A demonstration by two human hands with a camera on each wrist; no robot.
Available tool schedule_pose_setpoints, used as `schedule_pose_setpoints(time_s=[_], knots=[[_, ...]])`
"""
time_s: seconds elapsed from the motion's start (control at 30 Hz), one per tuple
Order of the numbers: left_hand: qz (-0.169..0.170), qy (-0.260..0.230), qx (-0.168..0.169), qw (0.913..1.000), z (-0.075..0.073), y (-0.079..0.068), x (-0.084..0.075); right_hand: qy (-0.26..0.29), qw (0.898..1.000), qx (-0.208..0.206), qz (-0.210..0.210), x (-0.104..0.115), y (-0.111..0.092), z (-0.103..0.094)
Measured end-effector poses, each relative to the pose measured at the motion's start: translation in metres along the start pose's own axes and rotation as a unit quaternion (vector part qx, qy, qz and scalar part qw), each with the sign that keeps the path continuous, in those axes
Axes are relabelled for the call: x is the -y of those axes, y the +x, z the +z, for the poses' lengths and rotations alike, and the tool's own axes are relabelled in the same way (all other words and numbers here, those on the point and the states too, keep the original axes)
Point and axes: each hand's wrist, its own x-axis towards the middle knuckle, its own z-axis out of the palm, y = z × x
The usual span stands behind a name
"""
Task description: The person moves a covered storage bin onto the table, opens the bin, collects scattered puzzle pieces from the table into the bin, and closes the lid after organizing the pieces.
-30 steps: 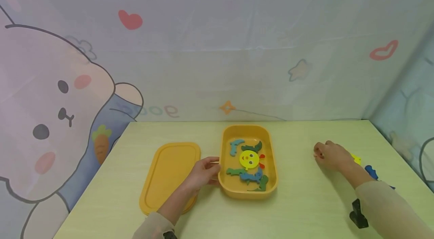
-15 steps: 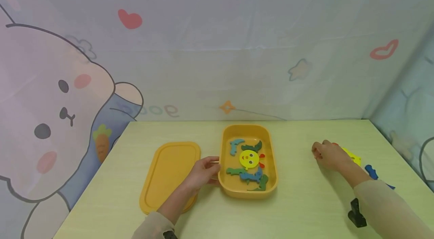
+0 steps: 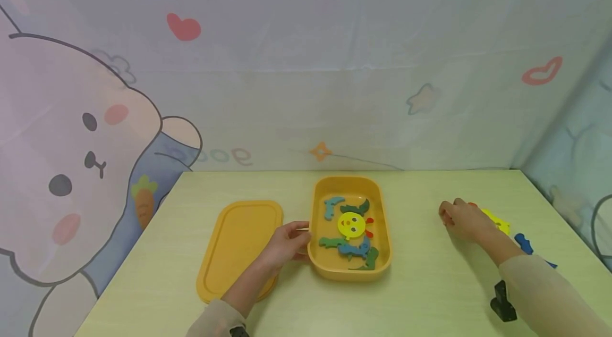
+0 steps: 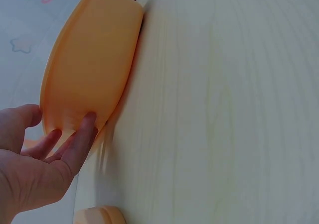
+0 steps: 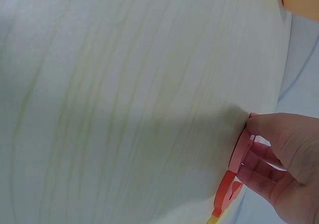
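Your right hand [image 3: 464,220] has crept slightly toward the orange box [image 3: 349,275], uncovering a red part [image 3: 472,204] beside it. Left of the box lies a flat lid [image 3: 241,246]. Your left hand [image 3: 285,244] rests its thumb and extended fingers against the box's left side. Well right of the box, your right thumb and fingers pinch a pinkish piece [image 5: 240,152]; yellow [image 3: 498,222] and blue pieces [image 3: 524,243] lie farther right.

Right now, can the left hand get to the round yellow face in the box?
Probably yes: the left hand touches the box, the lid is off, and nothing covers the yellow face.
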Motion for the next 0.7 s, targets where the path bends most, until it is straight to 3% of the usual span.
schedule_pose_setpoints(time_s=[0.7], knots=[[0.001,0.002,0.001,1.0000,0.0003,-0.0033,-0.0018,-0.013,0.999,-0.023,-0.018,-0.0009,0.0006,-0.0049]])
